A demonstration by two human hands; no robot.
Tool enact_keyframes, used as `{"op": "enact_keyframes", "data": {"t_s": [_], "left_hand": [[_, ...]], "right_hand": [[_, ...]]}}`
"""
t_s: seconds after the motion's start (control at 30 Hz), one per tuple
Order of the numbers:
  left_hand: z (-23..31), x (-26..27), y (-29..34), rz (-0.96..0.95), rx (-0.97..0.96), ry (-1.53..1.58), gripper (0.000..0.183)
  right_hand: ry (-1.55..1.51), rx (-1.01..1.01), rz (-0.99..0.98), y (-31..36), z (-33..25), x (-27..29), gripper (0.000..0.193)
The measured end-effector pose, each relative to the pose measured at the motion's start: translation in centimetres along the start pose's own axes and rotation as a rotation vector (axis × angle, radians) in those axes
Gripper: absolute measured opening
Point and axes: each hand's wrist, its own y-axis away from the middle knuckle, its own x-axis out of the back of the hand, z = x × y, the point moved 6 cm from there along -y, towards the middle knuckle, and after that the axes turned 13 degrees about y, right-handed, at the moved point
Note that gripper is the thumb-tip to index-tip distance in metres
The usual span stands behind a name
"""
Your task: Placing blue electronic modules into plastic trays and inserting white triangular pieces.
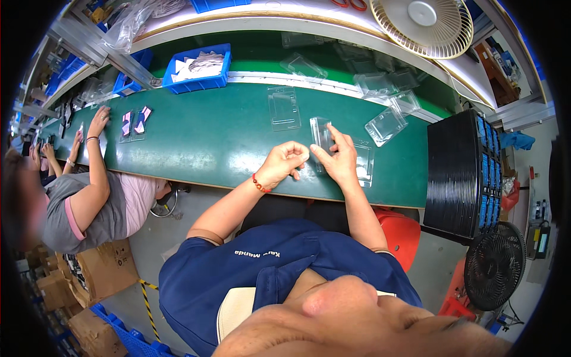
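Observation:
My right hand (pixel 339 156) holds a narrow clear plastic blister pack (pixel 320 132) over the green tabletop, thumb on its near side and fingers along its right edge. Just left of it, my left hand (pixel 285 162) is closed in a pinch, apart from the pack. Whatever those fingertips hold, if anything, is too small to make out. Beside my right hand, partly covered by it, lies another clear blister pack (pixel 365 166). Farther off, a flat clear pack (pixel 283 109) lies on the table, and one more clear pack (pixel 385 126) rests to the right.
Loose clear packs (pixel 380 84) pile up on the green strip beyond the table (pixel 214 128). A blue bin (pixel 197 68) of white pieces stands at the far left. Black stacked trays (pixel 455 172) border the right end. At left, a co-worker's hand (pixel 100 119) is near packed items.

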Motion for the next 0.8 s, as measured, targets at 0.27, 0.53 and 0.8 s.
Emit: {"op": "enact_keyframes", "data": {"t_s": [0.27, 0.53, 0.8], "left_hand": [[-1.3, 1.3, -1.8, -0.052, 0.026, 0.262, 0.015], [2.2, 3.2, -1.7, 0.167, -0.312, -0.447, 0.009], [6.2, 5.1, -2.3, -0.148, -0.878, -1.48, 0.014]], "right_hand": [[0.03, 0.048, -0.049, 1.5, -2.0, -0.6, 0.071], [0.366, -0.058, 0.074, 0.6, -1.0, 1.5, 0.069], [0.562, 0.248, 0.05, -3.3, -3.8, 2.0, 0.058]]}}
